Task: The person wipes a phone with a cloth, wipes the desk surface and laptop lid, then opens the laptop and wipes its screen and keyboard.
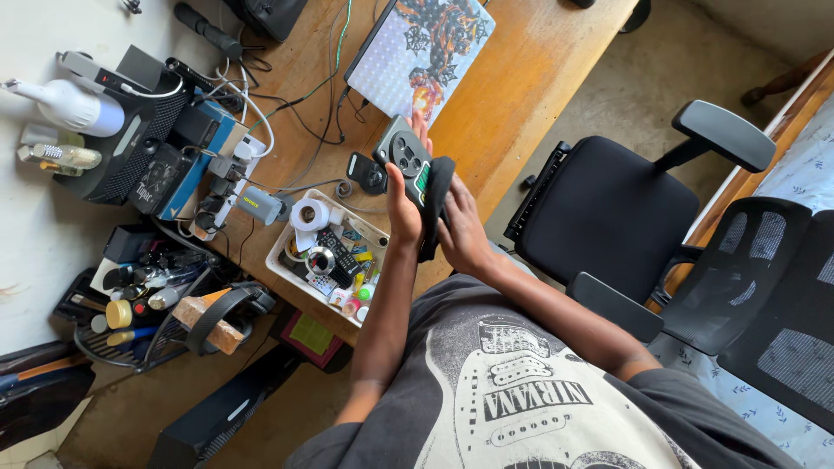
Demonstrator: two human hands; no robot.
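My left hand holds a dark smartphone with its back and round camera lenses facing up, above the wooden desk's near edge. My right hand presses a black cloth against the phone's right side. Both forearms reach out from my grey printed shirt.
A white tray of small parts, tape roll and remote sits left of my hands. A laptop with a stickered lid lies farther up the wooden desk. Power strip, cables and black boxes crowd the left. A black office chair stands to the right.
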